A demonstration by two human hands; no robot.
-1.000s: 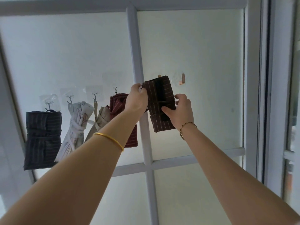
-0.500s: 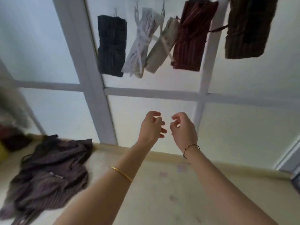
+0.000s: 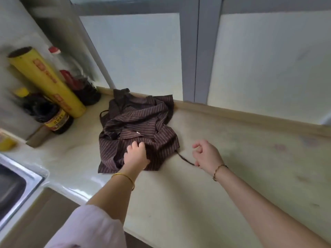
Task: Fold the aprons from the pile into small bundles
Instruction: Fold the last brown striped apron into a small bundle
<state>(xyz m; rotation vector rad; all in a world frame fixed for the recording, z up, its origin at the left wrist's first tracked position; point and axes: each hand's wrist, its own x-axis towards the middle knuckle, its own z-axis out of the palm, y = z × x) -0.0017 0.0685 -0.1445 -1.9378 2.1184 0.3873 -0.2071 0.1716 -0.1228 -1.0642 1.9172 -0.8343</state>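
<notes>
One fold of the crumpled brown pinstriped cloth apron (image 3: 139, 122), heaped on the pale stone counter (image 3: 232, 176), is gripped by the left hand (image 3: 137, 155). At its 3 o'clock the right hand (image 3: 206, 154) curls over the thin dark tie (image 3: 184, 159); whether it pinches the tie I cannot tell. A tug there could knot the tangle tighter.

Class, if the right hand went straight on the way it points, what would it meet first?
Probably the right edge of the crumpled apron, up and left of the right hand. The thin strap lies close beside that line, so the hand might brush it first.
</notes>
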